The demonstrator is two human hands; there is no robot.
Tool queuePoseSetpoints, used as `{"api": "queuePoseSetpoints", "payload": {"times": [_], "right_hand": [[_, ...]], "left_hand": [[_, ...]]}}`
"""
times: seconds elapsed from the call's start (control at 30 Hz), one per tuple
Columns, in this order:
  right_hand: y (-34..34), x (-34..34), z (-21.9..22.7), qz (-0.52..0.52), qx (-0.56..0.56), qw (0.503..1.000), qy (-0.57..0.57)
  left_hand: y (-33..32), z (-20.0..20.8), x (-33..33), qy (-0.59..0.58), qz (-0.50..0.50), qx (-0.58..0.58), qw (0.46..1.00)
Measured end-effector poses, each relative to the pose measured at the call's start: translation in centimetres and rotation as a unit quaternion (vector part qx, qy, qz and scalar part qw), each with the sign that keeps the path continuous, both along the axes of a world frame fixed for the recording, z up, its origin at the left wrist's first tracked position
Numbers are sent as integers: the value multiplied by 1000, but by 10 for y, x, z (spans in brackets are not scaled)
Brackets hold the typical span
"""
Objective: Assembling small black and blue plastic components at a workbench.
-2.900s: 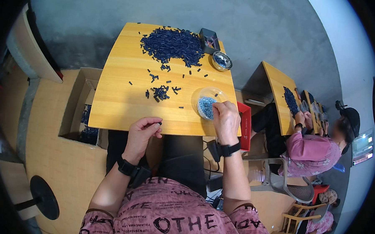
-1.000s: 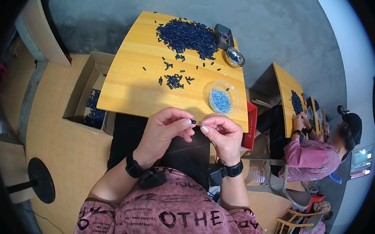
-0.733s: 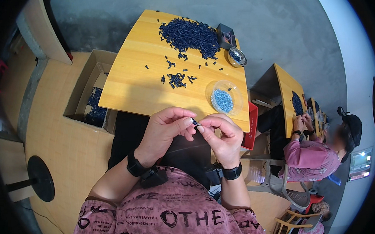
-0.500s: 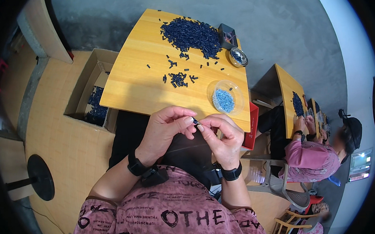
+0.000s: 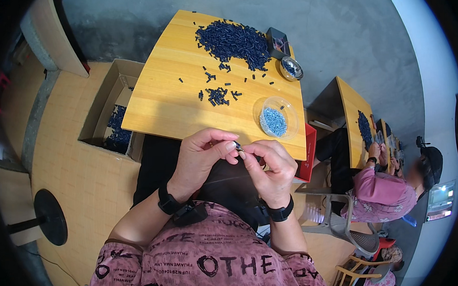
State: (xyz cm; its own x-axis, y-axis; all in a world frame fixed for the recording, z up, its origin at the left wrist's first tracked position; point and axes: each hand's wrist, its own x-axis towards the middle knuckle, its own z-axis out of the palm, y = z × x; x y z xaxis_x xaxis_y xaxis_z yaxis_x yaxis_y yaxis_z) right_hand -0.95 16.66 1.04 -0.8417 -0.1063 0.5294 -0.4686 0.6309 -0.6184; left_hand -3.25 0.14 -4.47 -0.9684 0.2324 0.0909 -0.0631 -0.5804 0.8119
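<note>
Between my fingertips, just over the near edge of the table, is a small dark cylindrical piece (image 5: 238,146). My left hand (image 5: 203,157) pinches one end of it between thumb and forefinger. The thumb and forefinger of my right hand (image 5: 271,167) close on its other end, where a bit of brass colour shows. Beyond my hands, a small group of similar dark pieces (image 5: 218,96) lies on the table. To their right stands a clear round tub (image 5: 292,111) holding small light-blue parts (image 5: 274,121).
A big heap of dark pieces (image 5: 232,43) covers the table's (image 5: 160,90) far part, beside a black box (image 5: 278,42) and a metal bowl (image 5: 291,68). Left on the floor is a cardboard box (image 5: 92,115). A red box (image 5: 307,157) stands at right. Another person (image 5: 382,192) works at a second table.
My hands keep their pinch on the small piece and have shifted only slightly. The person at the right has moved their hands a little.
</note>
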Motion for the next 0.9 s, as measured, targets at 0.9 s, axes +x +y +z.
{"api": "queuePoseSetpoints", "payload": {"times": [0.9], "right_hand": [[-5, -1, -5, -7, 124, 986, 107]], "left_hand": [[-5, -3, -4, 119, 36, -102, 987]]}}
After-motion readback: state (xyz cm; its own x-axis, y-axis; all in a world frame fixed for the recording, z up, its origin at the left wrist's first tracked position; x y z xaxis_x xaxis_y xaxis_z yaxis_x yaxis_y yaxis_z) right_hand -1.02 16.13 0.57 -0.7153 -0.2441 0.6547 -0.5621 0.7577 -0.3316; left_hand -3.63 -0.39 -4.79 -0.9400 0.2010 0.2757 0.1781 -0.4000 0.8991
